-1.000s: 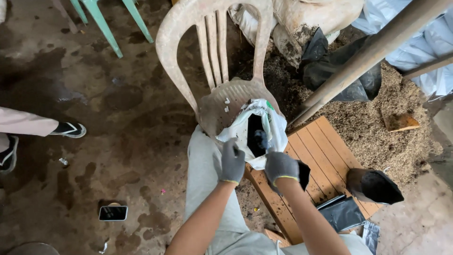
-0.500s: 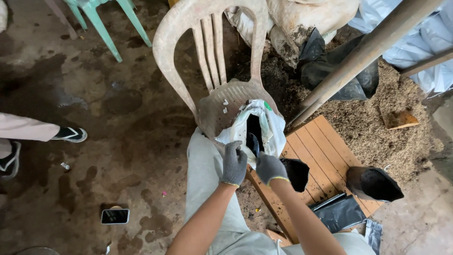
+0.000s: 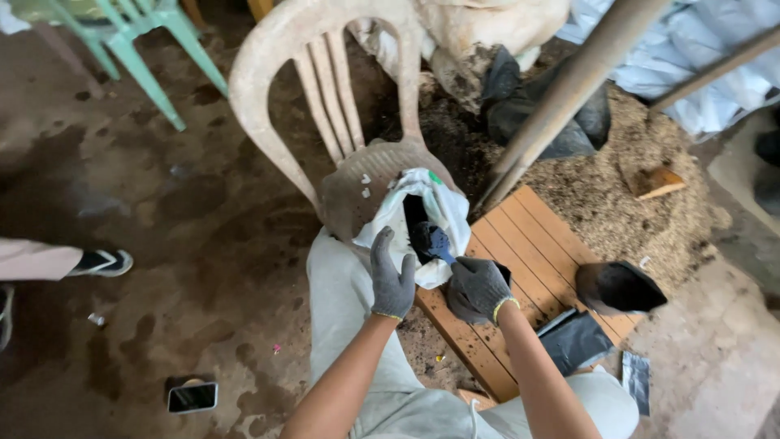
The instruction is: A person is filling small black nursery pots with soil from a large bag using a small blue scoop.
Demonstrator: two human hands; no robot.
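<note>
I count my two gloved hands, left hand [image 3: 392, 280] and right hand [image 3: 478, 286], at one white sack [image 3: 443, 213]. Two chairs: a beige chair [image 3: 325, 89] far, a green chair [image 3: 130, 41] far left. One phone [image 3: 192, 397] lies near left, one wooden board [image 3: 532, 244] right.

Left hand [image 3: 392, 276]: gloved, grips white bag's [image 3: 443, 213] rim — on the chair [image 3: 357, 183]
Right hand [image 3: 478, 286]: gloved, holds blue scoop [image 3: 432, 241] at the bag's mouth

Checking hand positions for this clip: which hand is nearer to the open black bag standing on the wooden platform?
Right. The right hand is at the white sack's lower edge, over the wooden platform, closer to the open black bag. The left hand grips the sack's other side, farther away.
</note>
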